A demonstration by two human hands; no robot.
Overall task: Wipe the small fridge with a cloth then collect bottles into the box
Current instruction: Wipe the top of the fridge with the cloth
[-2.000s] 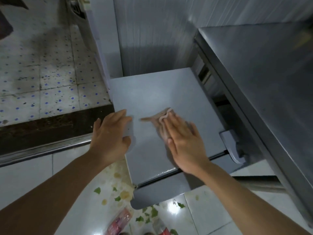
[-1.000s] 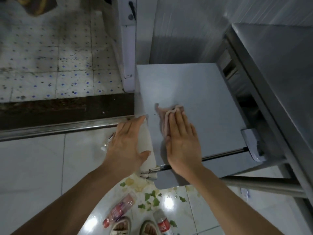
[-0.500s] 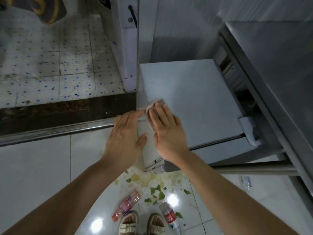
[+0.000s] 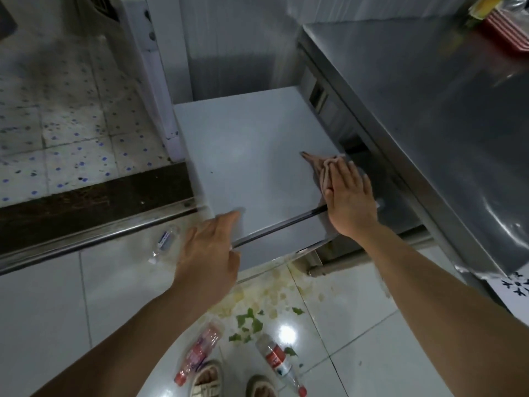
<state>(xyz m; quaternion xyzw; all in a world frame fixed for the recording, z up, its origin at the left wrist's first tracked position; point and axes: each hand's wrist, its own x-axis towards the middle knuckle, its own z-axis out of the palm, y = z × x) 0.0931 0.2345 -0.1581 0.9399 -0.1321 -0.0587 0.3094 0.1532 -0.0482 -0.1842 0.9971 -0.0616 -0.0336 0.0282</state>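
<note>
Beside the steel counter (image 4: pixel 429 110) stands the small fridge (image 4: pixel 252 156); near its right edge the right hand (image 4: pixel 347 196) presses flat, fingers straight, on the pink cloth (image 4: pixel 320 164). At the fridge's front left corner rests the left hand (image 4: pixel 210 250), fingers relaxed, holding nothing, and three bottles (image 4: pixel 200 351) lie on the floor tiles (image 4: pixel 357 339) before it.

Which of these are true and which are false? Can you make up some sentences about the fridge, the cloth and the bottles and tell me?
1. The right hand presses a pink cloth flat on top of the small fridge. True.
2. The cloth is at the fridge's left edge. False: it is near the right edge, beside the steel counter.
3. The left hand holds a bottle. False: it holds nothing and sits at the fridge's front left corner.
4. Bottles lie on the floor, including a bottle with a red label near the person's feet. True.
5. Green leaf scraps lie on the floor tiles. True.
6. The bottles are already in a box. False: no box is in view.
</note>
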